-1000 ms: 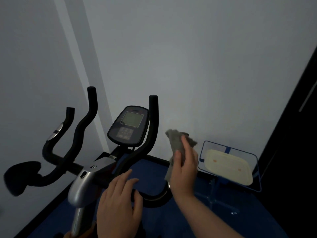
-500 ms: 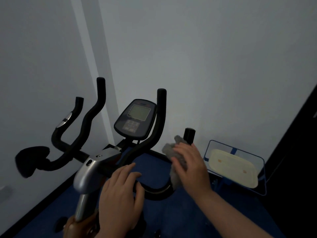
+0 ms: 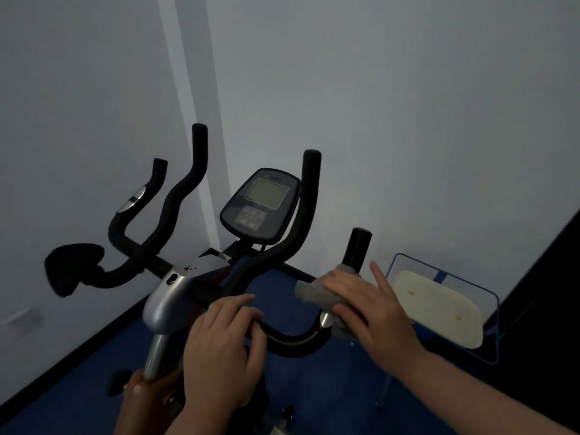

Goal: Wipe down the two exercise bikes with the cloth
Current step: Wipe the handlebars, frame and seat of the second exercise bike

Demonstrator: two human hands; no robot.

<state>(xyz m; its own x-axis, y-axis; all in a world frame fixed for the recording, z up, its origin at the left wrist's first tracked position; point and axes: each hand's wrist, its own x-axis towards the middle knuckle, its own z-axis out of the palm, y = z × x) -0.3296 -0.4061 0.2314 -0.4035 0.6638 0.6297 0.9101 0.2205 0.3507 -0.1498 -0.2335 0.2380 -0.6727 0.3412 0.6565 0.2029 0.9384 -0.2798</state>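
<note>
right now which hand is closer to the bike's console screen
Left. The left hand grips the handlebar just below the console; the right hand holds the cloth off to its right.

Dim room, head view. Black-and-silver exercise bike (image 3: pixel 175 296) with oval console (image 3: pixel 260 204) stands by a pale wall. Left hand (image 3: pixel 224 346) curls over the black curved handlebar (image 3: pixel 295 340). Right hand (image 3: pixel 373 306) wraps a grey fuzzy cloth (image 3: pixel 314 293) around the right grip below its black upright end (image 3: pixel 357 246). Blue floor (image 3: pixel 94 390); cream tray in a blue wire frame (image 3: pixel 439 309) at right.
</note>
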